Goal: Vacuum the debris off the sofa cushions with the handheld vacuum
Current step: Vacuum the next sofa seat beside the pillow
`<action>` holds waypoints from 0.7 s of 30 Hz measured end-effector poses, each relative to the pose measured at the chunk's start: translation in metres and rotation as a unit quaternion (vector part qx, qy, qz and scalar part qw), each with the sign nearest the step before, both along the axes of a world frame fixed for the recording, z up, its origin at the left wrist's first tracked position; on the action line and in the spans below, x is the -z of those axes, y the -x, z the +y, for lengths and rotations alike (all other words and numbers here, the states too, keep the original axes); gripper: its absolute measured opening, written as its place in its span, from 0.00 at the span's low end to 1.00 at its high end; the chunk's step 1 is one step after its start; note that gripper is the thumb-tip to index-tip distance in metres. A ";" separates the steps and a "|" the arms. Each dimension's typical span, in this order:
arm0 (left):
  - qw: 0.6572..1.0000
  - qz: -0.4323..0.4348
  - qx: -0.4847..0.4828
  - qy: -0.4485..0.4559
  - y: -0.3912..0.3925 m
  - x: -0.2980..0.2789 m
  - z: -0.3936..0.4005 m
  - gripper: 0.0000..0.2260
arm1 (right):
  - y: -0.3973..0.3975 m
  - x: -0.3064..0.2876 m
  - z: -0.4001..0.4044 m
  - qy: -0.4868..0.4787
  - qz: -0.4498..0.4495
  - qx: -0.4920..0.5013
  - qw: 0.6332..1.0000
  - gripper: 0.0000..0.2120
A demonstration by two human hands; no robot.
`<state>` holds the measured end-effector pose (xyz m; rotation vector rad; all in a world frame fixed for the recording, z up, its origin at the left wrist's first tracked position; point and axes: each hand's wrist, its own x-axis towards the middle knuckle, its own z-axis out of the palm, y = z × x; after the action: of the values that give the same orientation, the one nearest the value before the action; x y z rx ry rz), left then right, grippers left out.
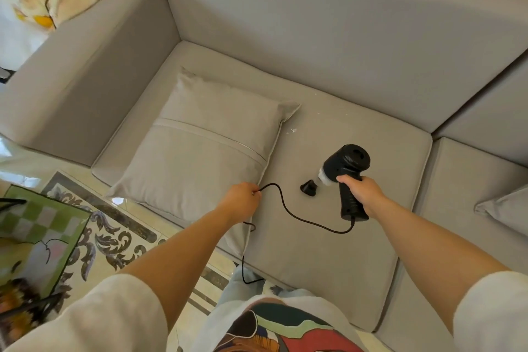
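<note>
Filling most of the view, the grey sofa point(328, 23) wraps round a corner, its armrest on the left and backrest across the top boxing in the seat cushion point(328, 237). That cushion's front edge runs along the patterned floor point(108, 240), and a seam on the right parts it from the neighbouring cushion point(468, 186). A loose grey pillow point(200, 151) lies flat on the left half of the seat, its near corner overhanging the front edge; the right half is bare fabric. A second pillow point(505, 211) pokes in at the right border. The right hand point(361, 188) is wrapped round the grip of the black handheld vacuum point(347, 171), whose nozzle points down-left, just above or on the bare fabric. From the handle's base the black cord point(297, 217) loops left to the left hand point(243, 200), which pinches it beside the pillow's edge. White debris point(292, 131) lies just off the pillow's far right corner, with more specks nearer the backrest.
</note>
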<state>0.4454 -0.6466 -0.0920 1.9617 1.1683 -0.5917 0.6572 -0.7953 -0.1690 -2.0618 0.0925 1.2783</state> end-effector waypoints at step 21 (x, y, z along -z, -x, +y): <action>0.994 -0.041 -0.097 0.008 -0.028 0.023 0.121 0.09 | -0.051 0.004 0.159 -0.064 -0.037 0.141 0.987 0.22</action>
<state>0.4736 -0.5255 -0.1151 1.8153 1.2795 -0.4137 0.7081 -0.6359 -0.1733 -1.9060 0.2526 1.0080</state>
